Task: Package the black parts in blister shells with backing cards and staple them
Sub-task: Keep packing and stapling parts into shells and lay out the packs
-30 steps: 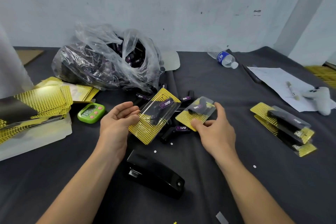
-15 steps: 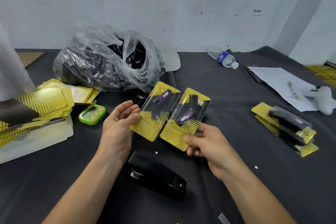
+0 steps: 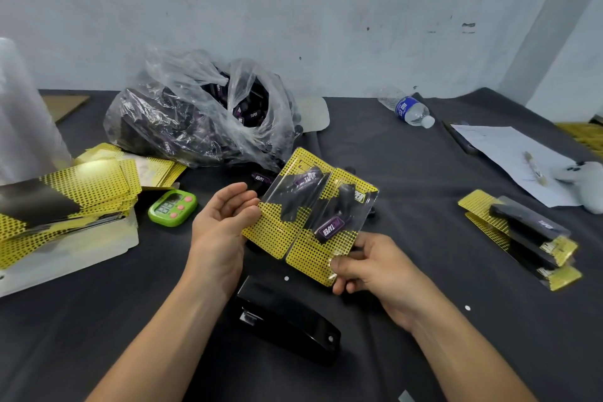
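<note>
Clearly "TAPER" on black part (image 3: 330, 226), blister pack (image 3: 321, 240) in right hand (image 3: 375, 274)

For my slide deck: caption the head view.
Left hand and right hand each hold a blister pack above the stapler.

Both forearms reaching in from the bottom. Left hand (image 3: 222, 232) palm up, fingers loosely curled, thumb and fingertips pinching a card edge. Right hand (image 3: 375, 271) lower — knuckles up, fingers curled tight, also gripping a card.

Two held packs (image 3: 310, 215), one stapler (image 3: 287, 320)
</note>
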The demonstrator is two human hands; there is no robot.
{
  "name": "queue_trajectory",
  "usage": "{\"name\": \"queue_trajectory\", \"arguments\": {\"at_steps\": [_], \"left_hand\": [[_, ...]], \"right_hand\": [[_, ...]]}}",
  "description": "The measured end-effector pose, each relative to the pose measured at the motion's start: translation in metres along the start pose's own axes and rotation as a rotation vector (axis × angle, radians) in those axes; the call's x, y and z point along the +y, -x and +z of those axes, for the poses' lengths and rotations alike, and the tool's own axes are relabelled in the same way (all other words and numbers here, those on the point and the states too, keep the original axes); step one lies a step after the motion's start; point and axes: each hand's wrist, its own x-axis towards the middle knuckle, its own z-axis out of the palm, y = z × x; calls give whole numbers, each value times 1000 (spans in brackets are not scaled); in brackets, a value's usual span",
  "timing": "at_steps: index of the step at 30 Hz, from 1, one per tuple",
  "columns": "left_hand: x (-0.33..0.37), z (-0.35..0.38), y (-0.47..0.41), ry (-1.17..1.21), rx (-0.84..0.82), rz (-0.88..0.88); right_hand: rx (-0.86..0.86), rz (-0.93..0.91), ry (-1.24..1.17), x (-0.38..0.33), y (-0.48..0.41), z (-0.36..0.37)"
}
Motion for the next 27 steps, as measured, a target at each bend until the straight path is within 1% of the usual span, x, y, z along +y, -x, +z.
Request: {"name": "queue_trajectory", "arguments": {"at_steps": [7, 13, 18, 23, 27], "left_hand": [[0, 2, 2, -5, -66, 19], [1, 1, 3, 22, -54, 23], [-1, 3, 5, -13, -77, 16], [0, 2, 2, 20, -41, 12], [-1, 2, 2, 15, -45, 8]], "right_hand": [[-9, 16, -7, 1, -2, -1], [-7, 21, -7, 3, -3, -2], [0, 22, 9, 2, -2, -1], [6, 39, 3, 1, -2, -2], [11, 46, 18, 0, -1, -1]]}}
